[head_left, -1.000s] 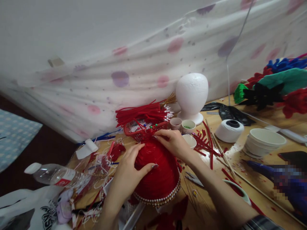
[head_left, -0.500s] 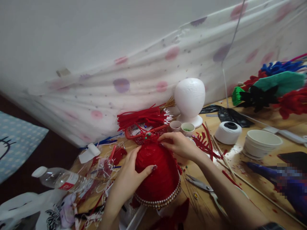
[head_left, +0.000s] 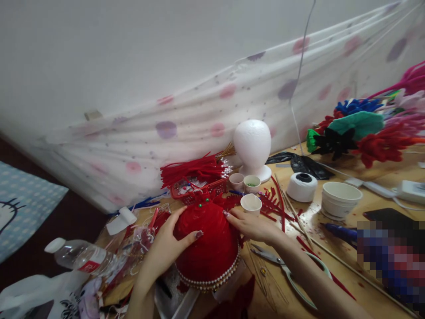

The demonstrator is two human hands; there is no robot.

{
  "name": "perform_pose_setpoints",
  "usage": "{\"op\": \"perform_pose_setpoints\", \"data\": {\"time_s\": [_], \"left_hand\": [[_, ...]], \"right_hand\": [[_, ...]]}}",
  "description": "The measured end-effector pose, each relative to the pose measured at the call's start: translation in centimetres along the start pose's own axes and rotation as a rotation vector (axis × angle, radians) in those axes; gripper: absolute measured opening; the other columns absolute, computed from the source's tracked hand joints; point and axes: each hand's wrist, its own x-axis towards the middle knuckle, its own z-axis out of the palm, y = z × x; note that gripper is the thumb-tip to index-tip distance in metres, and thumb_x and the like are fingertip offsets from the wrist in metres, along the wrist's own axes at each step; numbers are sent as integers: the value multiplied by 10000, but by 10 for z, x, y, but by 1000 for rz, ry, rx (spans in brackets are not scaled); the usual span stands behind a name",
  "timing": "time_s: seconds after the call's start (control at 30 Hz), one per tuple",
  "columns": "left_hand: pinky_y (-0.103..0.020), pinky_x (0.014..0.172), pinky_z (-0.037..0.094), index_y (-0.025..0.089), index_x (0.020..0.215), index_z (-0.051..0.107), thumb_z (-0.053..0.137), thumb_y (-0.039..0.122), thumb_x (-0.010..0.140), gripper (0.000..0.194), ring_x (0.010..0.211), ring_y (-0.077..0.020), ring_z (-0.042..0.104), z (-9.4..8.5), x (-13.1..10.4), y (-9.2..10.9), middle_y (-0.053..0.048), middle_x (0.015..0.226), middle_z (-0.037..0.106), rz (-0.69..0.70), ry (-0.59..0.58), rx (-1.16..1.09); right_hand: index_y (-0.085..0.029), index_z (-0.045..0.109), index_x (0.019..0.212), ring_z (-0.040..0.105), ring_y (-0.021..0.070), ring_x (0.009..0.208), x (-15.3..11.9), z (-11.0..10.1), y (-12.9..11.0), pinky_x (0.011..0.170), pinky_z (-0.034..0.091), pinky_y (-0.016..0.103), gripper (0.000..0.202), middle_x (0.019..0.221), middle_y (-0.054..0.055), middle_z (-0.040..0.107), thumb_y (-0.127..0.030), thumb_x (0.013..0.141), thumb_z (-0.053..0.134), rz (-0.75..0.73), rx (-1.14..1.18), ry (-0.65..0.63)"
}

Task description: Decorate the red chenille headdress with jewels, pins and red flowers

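Note:
A rounded red piece (head_left: 207, 243), edged with rows of pearl beads, is held between both hands at the bottom middle. My left hand (head_left: 172, 239) wraps its left side, thumb lying across the front and fingers reaching behind. On the upper right side rests my right hand (head_left: 247, 223), its fingers laid against the red surface; the hand's lower side is partly hidden. Two green-headed pins (head_left: 203, 203) and red ornaments stand at the top of the piece. Open scissors (head_left: 275, 257) lie beneath my right forearm, beside thin wires (head_left: 264, 277).
Behind are a red basket (head_left: 215, 187) of red stems, a white foam head (head_left: 253, 148) and small cups (head_left: 251, 204). Rightward stand a thread spool (head_left: 301, 188), stacked bowls (head_left: 340, 199) and colourful fuzzy flowers (head_left: 357, 126). A plastic bottle (head_left: 79, 256) lies at the left.
My right hand has moved from the top ornaments down to the right side of the red piece. The view has shifted right, showing more flowers. My left hand keeps its hold.

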Motion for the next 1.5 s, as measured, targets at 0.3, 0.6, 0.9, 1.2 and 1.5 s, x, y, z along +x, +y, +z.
{"op": "perform_pose_setpoints", "data": {"time_s": [0.3,0.6,0.9,1.2,1.5], "left_hand": [[-464,1172,319,227,1370,564,822,592,613,880,1408,-363,408,-49,-5,-16,-130,1486,517,177,-175,-268],[-522,1153,331,197,1173,716,934,517,374,888,1354,-438,455,-44,-13,-57,-171,1420,575,18,-143,-361],[-465,1139,369,245,1105,753,658,496,830,384,1350,-318,495,-30,-56,-33,-123,1357,635,31,184,-140],[-300,797,524,197,971,687,718,369,788,253,857,-189,619,47,-85,27,-56,963,675,-16,786,-146],[-259,656,541,174,833,673,646,356,834,184,673,-163,685,41,-57,51,-24,696,729,-103,909,-148]], "right_hand": [[-199,526,1322,579,323,1181,-75,23,-20,1011,441,484,526,1284,161,622,-521,907,514,-55,178,99],[-191,379,1442,636,268,1112,-95,72,1,995,481,430,604,1318,160,578,-440,907,508,-47,340,9],[-127,398,1392,681,297,985,-79,104,22,790,563,412,526,1136,196,676,-324,914,497,-230,174,123],[-149,444,1358,702,274,1036,-76,106,28,857,575,390,459,1171,175,699,-297,924,468,-307,160,135],[-146,407,1403,702,277,1048,-76,105,35,861,588,420,496,1234,198,667,-237,918,454,-402,151,105]]}}
